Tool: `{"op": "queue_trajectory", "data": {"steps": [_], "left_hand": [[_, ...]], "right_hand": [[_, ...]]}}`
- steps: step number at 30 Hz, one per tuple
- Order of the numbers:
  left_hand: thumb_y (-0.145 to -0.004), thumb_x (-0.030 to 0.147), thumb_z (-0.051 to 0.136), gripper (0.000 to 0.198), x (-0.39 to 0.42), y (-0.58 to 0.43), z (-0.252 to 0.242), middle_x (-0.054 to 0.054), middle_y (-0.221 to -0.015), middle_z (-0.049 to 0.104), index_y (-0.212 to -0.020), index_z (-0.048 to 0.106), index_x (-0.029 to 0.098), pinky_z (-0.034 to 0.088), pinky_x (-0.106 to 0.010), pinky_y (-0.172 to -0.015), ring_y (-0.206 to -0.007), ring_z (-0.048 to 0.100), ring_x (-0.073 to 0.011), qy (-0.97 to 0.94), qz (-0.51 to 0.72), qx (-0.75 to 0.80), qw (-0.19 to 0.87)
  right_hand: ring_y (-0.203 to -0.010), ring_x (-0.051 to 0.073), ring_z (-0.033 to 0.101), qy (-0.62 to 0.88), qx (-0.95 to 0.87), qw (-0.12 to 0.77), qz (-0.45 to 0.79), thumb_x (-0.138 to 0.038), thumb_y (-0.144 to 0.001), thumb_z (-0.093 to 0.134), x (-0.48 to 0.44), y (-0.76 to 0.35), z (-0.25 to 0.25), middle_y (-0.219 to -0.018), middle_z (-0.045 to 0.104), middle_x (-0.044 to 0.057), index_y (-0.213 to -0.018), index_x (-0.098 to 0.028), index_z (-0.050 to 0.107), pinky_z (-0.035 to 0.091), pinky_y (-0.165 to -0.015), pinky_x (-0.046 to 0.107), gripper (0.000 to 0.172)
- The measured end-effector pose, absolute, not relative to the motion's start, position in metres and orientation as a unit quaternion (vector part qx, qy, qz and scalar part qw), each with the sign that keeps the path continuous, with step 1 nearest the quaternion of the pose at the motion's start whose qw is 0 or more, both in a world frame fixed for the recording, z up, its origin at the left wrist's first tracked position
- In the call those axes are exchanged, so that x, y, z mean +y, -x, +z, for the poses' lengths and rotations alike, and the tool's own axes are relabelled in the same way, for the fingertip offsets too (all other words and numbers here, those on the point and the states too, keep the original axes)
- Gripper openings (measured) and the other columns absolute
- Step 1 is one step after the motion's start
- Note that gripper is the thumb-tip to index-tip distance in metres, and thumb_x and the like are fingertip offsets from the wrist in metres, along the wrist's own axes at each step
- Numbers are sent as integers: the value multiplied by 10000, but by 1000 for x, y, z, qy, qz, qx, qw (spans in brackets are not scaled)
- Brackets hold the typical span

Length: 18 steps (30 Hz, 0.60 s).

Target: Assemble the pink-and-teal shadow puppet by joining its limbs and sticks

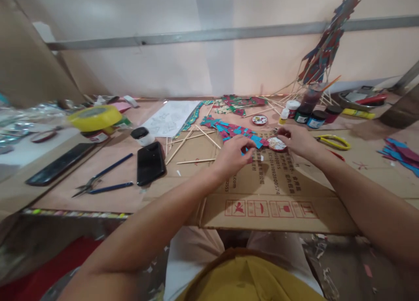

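Note:
A long piece covered in overlapping blue and maroon scraps (233,130) lies on the cardboard, its near end under my left hand (236,151). The fingers of that hand are curled, with thumb and forefinger at the edge of the piece. My right hand (297,140) is above the rim of a round lid (276,143) holding whitish, speckled stuff. Its thumb and fingertips are drawn together in a pinch; anything between them is too small to make out. The lid lies beside the tip of the blue and maroon piece.
Thin wooden sticks (196,161), a black phone (150,163) and blue-handled pliers (104,176) lie to the left. Paint jars (316,119) and yellow-handled scissors (335,142) are on the right. A tall scrap-covered piece (327,47) stands behind, near the wall.

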State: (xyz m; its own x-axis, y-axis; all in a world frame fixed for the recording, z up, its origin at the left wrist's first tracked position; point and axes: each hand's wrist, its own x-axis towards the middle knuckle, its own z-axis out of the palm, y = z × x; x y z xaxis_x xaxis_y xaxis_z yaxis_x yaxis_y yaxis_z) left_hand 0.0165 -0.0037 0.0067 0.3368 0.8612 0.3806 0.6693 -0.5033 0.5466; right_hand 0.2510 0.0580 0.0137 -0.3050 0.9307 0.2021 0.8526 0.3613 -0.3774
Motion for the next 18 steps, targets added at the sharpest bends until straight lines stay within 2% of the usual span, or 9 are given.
{"op": "queue_trajectory", "data": {"steps": [3,6,10,15,18], "left_hand": [[-881,249,561,363,0,-25,-6,-100,-1298,594,-1235,583,172,380,-384,-1064,-1220,512,-229,-854,287,426,85],[-906,331,545,508,7,-30,-15,-92,-1441,482,-1382,449,183,295,-410,-1128,-1336,408,-239,-878,221,420,58],[-925,414,507,467,8,-33,-22,-93,-1405,522,-1332,507,186,319,-431,-1088,-1319,429,-256,-881,159,443,51],[-908,421,543,411,2,-28,-25,-94,-1319,589,-1254,579,202,330,-424,-1060,-1255,491,-249,-880,168,440,59],[-911,407,544,343,-1,-26,-25,-84,-1273,617,-1187,624,219,321,-417,-1059,-1234,508,-237,-881,176,433,67]], "right_hand": [[-847,217,584,522,-842,117,75,-223,-858,507,58,-251,13,-910,686,98,-857,-163,662,420,-757,310,166],[-932,232,574,513,-850,100,58,-207,-884,466,55,-251,15,-997,678,134,-895,-149,662,413,-818,321,204],[-973,238,577,516,-852,78,33,-229,-897,451,49,-252,18,-1007,678,137,-897,-154,671,403,-858,327,233],[-892,256,614,539,-842,-15,27,-252,-901,441,43,-250,23,-961,709,143,-872,-181,697,390,-780,351,267],[-849,237,629,539,-840,-19,55,-234,-910,421,39,-248,27,-936,720,131,-892,-187,700,382,-748,329,284]]}}
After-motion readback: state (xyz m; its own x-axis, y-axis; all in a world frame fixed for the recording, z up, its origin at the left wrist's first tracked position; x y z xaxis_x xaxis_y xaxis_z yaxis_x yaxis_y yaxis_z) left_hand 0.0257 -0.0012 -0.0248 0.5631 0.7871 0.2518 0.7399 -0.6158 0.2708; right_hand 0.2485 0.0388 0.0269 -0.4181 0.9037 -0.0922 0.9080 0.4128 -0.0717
